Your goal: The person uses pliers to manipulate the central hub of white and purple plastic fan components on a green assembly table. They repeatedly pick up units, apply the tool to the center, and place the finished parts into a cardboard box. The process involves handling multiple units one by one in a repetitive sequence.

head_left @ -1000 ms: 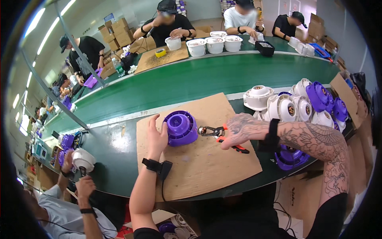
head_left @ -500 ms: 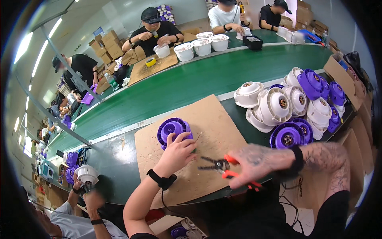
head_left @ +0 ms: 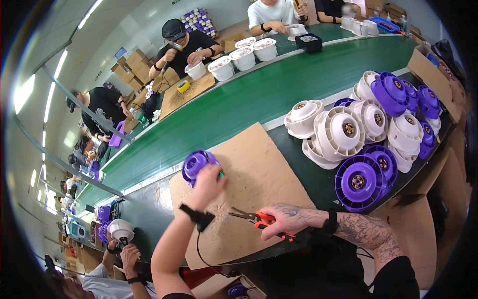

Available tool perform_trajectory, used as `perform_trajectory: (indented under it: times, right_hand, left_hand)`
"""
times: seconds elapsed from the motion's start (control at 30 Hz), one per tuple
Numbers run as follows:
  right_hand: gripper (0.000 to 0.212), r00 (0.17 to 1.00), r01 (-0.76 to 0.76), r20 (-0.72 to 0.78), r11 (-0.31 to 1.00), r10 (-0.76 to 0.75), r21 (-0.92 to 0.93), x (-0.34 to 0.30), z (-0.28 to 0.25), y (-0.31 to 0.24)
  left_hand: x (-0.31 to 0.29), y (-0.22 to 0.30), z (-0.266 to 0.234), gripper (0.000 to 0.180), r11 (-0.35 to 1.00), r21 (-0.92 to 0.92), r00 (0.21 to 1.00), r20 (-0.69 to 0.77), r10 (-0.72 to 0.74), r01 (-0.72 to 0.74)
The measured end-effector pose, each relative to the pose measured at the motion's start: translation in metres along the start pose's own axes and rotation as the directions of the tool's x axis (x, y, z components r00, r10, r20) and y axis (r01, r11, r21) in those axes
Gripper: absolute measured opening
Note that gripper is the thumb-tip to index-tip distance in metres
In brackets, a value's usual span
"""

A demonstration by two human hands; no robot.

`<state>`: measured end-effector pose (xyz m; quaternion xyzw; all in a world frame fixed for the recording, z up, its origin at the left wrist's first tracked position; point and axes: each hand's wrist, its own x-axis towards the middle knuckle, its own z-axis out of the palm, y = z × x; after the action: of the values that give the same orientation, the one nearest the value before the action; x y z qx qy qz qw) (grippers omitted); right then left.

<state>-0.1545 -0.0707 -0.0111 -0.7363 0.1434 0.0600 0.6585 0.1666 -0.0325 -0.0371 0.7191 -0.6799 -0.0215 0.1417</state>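
Observation:
A round purple plastic housing (head_left: 195,162) lies at the left far part of a cardboard sheet (head_left: 264,174). My left hand (head_left: 208,185), blurred by motion, grips the right side of this housing with curled fingers. A small green bit (head_left: 221,175) shows by its fingertips; what it belongs to is hidden. My right hand (head_left: 286,218) is wrapped round the red handles of a pair of pliers (head_left: 244,215). Their dark jaws point left over the cardboard, apart from the housing, and look slightly parted.
White housings (head_left: 341,130) and purple housings (head_left: 357,182) are piled at the right beside an open carton (head_left: 428,74). Beyond runs a green conveyor belt (head_left: 249,94). Across it, people work at white tubs (head_left: 244,59). A co-worker at lower left handles a white housing (head_left: 121,230).
The purple housing has shifted left on the cardboard and turned, my left hand moving with it. My right hand has brought the pliers lower and to the left. The view has tilted somewhat.

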Motion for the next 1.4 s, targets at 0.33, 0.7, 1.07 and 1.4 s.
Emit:
perform_trajectory:
  times: [0.33,0.7,1.07,1.4]
  right_hand:
    - [0.039,0.949,-0.111,0.31,0.977,0.05,0.182,-0.012,-0.003,0.019]
    - [0.051,0.96,-0.04,0.278,0.982,-0.014,0.186,-0.007,-0.003,0.027]
    - [0.044,0.968,-0.128,0.242,0.959,0.065,0.251,-0.009,-0.011,0.033]
    - [0.036,0.958,-0.255,0.219,0.902,0.186,0.35,-0.017,0.006,0.001]
  left_hand:
    - [0.141,-0.122,0.03,0.033,0.98,-0.023,0.975,-0.1,-0.199,0.198]
    - [0.234,-0.194,0.073,0.063,0.932,-0.199,0.873,-0.333,-0.355,0.303]
    - [0.136,-0.103,0.013,0.03,0.905,-0.42,0.948,-0.253,-0.193,0.072]
    - [-0.365,0.08,0.031,0.021,-0.062,-0.6,0.573,0.723,0.386,0.798]
